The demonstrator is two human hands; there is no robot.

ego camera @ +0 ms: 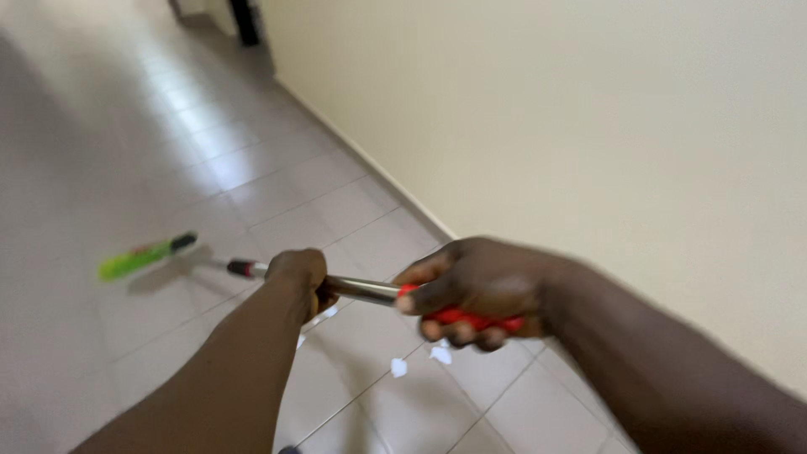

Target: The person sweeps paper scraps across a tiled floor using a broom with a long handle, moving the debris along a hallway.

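Lengthwise, mop pole [361,288] pointing left-forward.

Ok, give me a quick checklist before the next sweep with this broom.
1. Left hand wrapped round the metal pole: ok.
2. Right hand closed on the red grip: ok.
3. Green broom head touching the floor: cannot tell, blurred.
4. White scraps lie on the tiles under the hands: not ok, unswept.
5. Pole apart from the wall: ok.
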